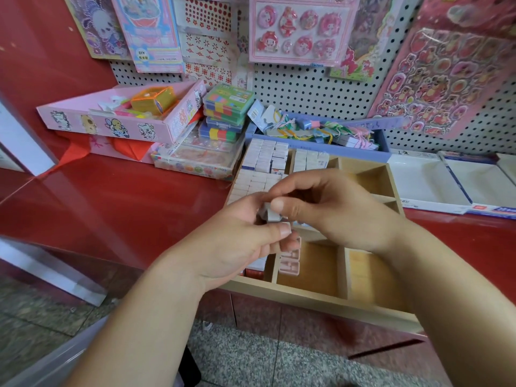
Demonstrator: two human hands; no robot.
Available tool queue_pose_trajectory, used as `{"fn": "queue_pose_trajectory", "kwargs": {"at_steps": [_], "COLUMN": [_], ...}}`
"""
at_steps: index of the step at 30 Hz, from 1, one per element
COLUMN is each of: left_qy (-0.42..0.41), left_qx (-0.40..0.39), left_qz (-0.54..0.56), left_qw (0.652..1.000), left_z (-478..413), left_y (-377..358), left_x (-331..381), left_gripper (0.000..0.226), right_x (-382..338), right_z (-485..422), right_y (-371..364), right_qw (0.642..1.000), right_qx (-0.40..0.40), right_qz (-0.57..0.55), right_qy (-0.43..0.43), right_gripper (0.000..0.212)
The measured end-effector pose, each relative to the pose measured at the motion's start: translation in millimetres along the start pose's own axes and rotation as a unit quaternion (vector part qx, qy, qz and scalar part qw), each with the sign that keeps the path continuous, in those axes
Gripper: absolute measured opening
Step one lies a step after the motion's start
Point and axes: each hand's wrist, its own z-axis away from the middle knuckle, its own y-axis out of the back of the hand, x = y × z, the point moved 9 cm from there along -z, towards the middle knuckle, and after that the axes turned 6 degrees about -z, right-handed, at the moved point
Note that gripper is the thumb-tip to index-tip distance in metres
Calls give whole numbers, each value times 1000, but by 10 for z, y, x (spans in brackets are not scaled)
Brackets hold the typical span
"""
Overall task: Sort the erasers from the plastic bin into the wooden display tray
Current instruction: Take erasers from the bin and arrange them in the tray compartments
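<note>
The left hand (237, 247) and right hand (335, 210) together pinch a small white eraser (269, 215) directly above the wooden display tray (307, 300), whose near compartment of pink erasers (290, 261) lies just below the left hand.

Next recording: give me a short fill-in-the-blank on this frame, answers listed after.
1. The left hand and right hand pinch an eraser over the tray, which is made of ____.
2. The tray sits on a ____ counter.
3. Its far-left compartment is packed with ____ stacked erasers.
4. The flat erasers in the near middle compartment are ____.

Answers: wood; red; white; pink.
</note>
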Motion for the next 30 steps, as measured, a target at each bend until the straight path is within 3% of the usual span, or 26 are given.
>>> {"fn": "queue_pose_trajectory", "kwargs": {"at_steps": [6,10,14,19,30], "left_qy": [10,12,10,16,26], "left_qx": [10,25,93,132,135], "left_qz": [-41,-41,-14,24,8], "left_qw": [999,999,996,991,990], "left_z": [-2,-13,-10,-9,-6], "left_y": [31,52,205,318,303], "left_x": [-30,-21,3,-3,-15], "left_gripper": [28,25,31,38,38], "right_x": [135,217,366,544,578], "right_z": [13,48,111,153,36], "right_y": [94,182,507,696,445], "right_qw": [996,994,985,959,937], "right_qx": [30,33,110,139,56], "right_qz": [56,22,-25,206,316], "right_qy": [-66,-102,-128,-137,-140], "right_gripper": [18,8,11,13,13]}}
